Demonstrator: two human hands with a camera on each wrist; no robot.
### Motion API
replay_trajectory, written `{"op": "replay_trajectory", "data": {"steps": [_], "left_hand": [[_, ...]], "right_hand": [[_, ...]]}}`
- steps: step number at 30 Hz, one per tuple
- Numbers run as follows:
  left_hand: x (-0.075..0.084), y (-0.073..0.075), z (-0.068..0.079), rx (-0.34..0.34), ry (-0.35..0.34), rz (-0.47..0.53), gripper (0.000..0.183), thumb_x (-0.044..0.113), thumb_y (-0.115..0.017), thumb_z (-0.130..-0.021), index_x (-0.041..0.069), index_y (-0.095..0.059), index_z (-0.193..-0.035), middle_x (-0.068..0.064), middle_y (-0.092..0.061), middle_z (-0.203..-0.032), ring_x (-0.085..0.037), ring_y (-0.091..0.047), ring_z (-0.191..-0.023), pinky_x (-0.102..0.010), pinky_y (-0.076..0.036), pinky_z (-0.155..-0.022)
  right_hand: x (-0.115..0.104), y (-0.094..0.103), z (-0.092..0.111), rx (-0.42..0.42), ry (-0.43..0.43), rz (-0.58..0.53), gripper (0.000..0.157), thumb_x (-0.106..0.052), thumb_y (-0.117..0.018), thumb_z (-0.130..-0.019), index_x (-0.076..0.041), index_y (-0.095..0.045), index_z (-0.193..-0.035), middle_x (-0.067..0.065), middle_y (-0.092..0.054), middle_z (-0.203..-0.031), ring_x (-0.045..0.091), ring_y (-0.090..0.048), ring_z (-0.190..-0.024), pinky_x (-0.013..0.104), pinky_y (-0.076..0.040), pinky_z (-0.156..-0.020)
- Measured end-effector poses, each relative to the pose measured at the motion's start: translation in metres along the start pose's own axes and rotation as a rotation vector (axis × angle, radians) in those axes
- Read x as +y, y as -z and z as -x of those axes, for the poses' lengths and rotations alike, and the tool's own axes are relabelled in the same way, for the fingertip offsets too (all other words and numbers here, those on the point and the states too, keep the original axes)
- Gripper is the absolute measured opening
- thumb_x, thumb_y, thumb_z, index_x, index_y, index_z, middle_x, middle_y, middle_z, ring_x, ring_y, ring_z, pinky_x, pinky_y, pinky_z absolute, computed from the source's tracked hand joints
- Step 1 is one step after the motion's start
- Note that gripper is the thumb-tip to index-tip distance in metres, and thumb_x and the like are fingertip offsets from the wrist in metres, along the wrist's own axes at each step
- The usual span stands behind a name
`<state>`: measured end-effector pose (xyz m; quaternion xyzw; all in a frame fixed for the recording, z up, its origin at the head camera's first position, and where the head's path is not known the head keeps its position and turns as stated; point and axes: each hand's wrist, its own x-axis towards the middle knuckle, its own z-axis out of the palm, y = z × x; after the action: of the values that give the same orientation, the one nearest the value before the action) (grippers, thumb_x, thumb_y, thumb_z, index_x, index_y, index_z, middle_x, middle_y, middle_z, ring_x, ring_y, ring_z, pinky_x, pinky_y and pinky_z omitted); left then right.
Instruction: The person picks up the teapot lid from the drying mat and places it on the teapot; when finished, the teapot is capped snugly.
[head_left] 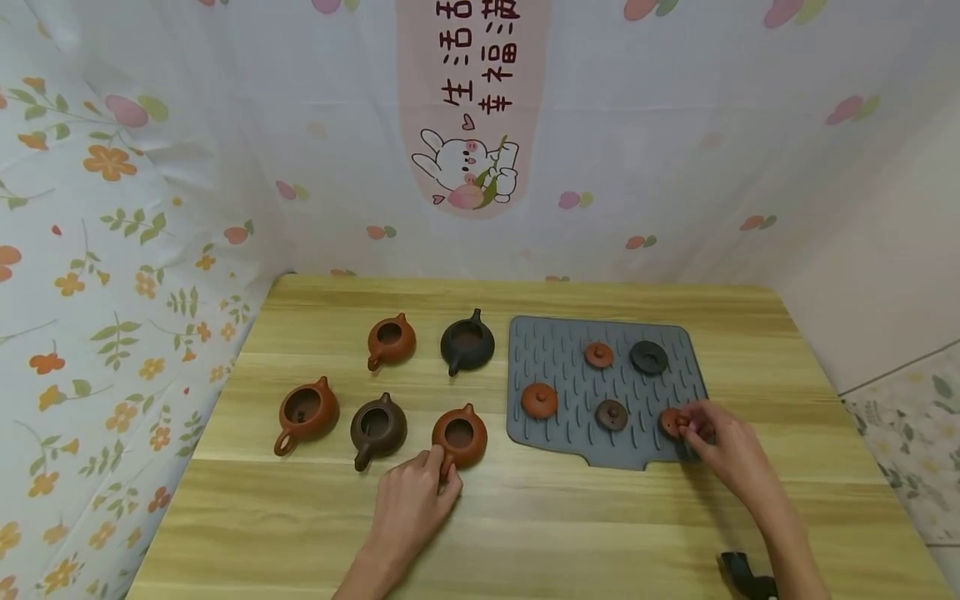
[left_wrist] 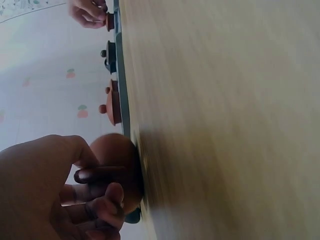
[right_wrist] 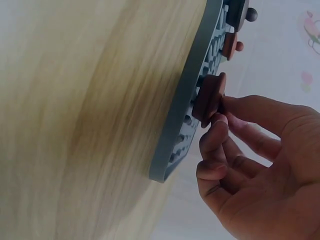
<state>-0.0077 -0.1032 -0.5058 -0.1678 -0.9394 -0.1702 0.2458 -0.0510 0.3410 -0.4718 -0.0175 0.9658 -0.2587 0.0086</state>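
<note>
five little teapots sit on the wooden table (head_left: 570, 533) with their tops open. the left grip (head_left: 408, 502), a bare hand, holds the handle of the front orange-brown teapot (head_left: 461, 435). a dark brown teapot (head_left: 378, 428) and a reddish teapot (head_left: 309, 412) sit to its left. behind them are a small orange teapot (head_left: 392, 340) and a black teapot (head_left: 467, 344). the right grip (head_left: 718, 432) pinches the knob of a red-brown lid (head_left: 669, 423) at the near right corner of a gray mat (head_left: 558, 350). four more lids (head_left: 540, 401) lie on the mat. a bunny picture (head_left: 467, 167) is on the cloth behind.
</note>
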Motion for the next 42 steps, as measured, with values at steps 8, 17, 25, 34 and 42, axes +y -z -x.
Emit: {"op": "replay_trajectory", "data": {"steps": [8, 17, 25, 34, 42], "left_hand": [[-0.012, -0.024, 0.014, 0.069, 0.006, 0.043, 0.027, 0.020, -0.066, -0.090, 0.020, -0.045, -0.073, 0.010, -0.038, -0.060, -0.003, -0.027, -0.047, -0.030, -0.026, -0.041], [-0.006, -0.010, -0.003, 0.069, -0.007, 0.070, 0.030, 0.014, -0.071, -0.086, 0.020, -0.046, -0.072, 0.010, -0.035, -0.060, -0.003, -0.026, -0.049, -0.026, -0.025, -0.042], [0.000, 0.003, -0.004, -0.018, 0.016, 0.009, 0.036, 0.011, -0.082, -0.080, 0.018, -0.049, -0.070, 0.008, -0.038, -0.059, -0.004, -0.029, -0.048, -0.021, -0.025, -0.046], [0.003, 0.004, -0.002, -0.035, 0.042, 0.010, 0.031, 0.011, -0.084, -0.080, 0.016, -0.055, -0.072, 0.007, -0.044, -0.059, -0.007, -0.039, -0.046, -0.024, -0.031, -0.045], [-0.013, -0.023, 0.012, 0.029, 0.025, 0.051, 0.024, 0.019, -0.071, -0.088, 0.020, -0.052, -0.074, 0.010, -0.043, -0.060, -0.004, -0.033, -0.047, -0.029, -0.030, -0.041]], "right_hand": [[0.002, -0.005, 0.001, 0.053, 0.072, 0.002, 0.017, 0.008, -0.077, -0.092, 0.010, -0.070, -0.108, 0.009, -0.069, -0.087, 0.013, -0.060, -0.077, 0.027, -0.048, -0.063], [-0.003, -0.001, 0.002, 0.159, 0.143, 0.007, 0.018, 0.010, -0.080, -0.088, 0.009, -0.070, -0.104, 0.007, -0.067, -0.086, 0.001, -0.051, -0.074, 0.023, -0.045, -0.061], [-0.042, 0.003, -0.001, 0.195, 0.260, -0.010, 0.021, 0.011, -0.081, -0.086, 0.007, -0.071, -0.103, 0.004, -0.065, -0.086, 0.002, -0.051, -0.074, 0.019, -0.043, -0.062], [-0.069, 0.000, -0.006, 0.162, 0.287, -0.032, 0.020, 0.011, -0.079, -0.087, 0.004, -0.071, -0.103, 0.003, -0.064, -0.087, 0.004, -0.052, -0.075, 0.023, -0.047, -0.062], [-0.083, -0.002, -0.006, 0.106, 0.266, -0.054, 0.018, 0.007, -0.080, -0.091, 0.001, -0.072, -0.106, 0.001, -0.062, -0.089, 0.008, -0.048, -0.076, 0.026, -0.042, -0.063]]}}
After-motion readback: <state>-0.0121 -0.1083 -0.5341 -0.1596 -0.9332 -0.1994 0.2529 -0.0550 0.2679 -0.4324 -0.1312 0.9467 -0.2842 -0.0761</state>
